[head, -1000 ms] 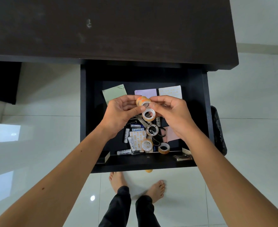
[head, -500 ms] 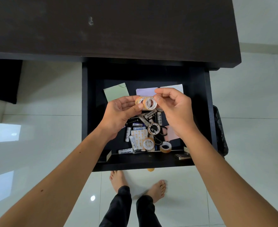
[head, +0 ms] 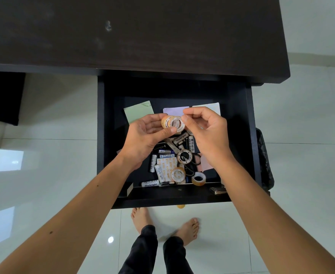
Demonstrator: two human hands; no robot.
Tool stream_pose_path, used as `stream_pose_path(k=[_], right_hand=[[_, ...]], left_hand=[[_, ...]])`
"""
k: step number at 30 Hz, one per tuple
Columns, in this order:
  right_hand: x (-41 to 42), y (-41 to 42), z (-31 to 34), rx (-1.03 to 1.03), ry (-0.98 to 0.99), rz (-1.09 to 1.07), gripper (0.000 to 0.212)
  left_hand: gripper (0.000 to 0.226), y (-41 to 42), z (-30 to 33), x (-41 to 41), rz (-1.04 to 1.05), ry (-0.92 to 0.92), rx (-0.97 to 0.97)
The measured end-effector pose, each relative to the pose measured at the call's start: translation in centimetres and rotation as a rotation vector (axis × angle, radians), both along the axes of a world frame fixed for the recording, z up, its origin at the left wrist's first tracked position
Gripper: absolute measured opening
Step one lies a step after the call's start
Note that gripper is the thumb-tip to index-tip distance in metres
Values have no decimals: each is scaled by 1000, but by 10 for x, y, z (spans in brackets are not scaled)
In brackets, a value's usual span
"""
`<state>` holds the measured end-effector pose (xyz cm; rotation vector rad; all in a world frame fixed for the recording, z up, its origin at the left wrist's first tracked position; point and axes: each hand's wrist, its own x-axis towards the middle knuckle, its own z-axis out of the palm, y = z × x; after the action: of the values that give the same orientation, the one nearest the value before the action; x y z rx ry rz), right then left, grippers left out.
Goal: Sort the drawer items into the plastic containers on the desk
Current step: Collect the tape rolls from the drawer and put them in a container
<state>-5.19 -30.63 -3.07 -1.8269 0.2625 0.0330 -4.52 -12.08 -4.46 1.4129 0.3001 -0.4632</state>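
Observation:
Over the open black drawer (head: 249,135), my left hand (head: 145,139) grips a small stack of tape rolls (head: 172,123) between thumb and fingers. My right hand (head: 206,133) pinches the front roll of that stack at its right edge. Below the hands, inside the drawer, lie several white batteries (head: 150,183), more tape rolls (head: 178,174) (head: 198,178), a black-handled pair of scissors (head: 184,156) and a sheet with orange print (head: 166,163). Green (head: 138,112), lilac (head: 174,110) and pale sticky notes (head: 212,106) lie at the drawer's back. No plastic containers are in view.
The dark desk top (head: 135,30) spans the upper frame above the drawer. A black mesh bin (head: 265,161) stands right of the drawer. My bare feet (head: 184,230) are on the white tiled floor below the drawer front. A small metal object (head: 218,190) sits at the drawer's front right.
My right hand lifted a tape roll up from over the drawer and brought it against the rolls in my left hand; both hands now hold the stack together, slightly higher.

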Motion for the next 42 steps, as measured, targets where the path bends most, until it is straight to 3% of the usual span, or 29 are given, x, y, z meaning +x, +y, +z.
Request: stream_pose_path(k=[9, 13, 17, 20, 23, 29, 32, 36, 42], right_hand=[[2, -14, 1, 69, 67, 70, 14], [6, -41, -4, -270, 25, 106, 19], [4, -45, -21, -507, 67, 307, 40], [4, -42, -22, -610, 50, 372, 48], [4, -43, -21, -645, -4, 351, 37], [1, -49, -13, -569, -39, 244, 15], [1, -45, 3, -377, -17, 99, 16], [2, -26, 19, -136, 17, 109, 14], [6, -11, 15, -112, 30, 117, 13]], left_hand=[[53, 1, -4, -3, -7, 18, -32], [59, 5, -3, -2, 10, 38, -52], [58, 9, -4, -2, 16, 41, -54], [59, 10, -5, -3, 16, 41, -48], [58, 10, -5, -4, 19, 41, -44], [50, 10, -7, -3, 23, 37, -24], [49, 10, -8, -3, 16, 27, -13], [50, 8, -6, -2, 12, 8, -14], [64, 7, -4, -1, -8, -29, -23]])
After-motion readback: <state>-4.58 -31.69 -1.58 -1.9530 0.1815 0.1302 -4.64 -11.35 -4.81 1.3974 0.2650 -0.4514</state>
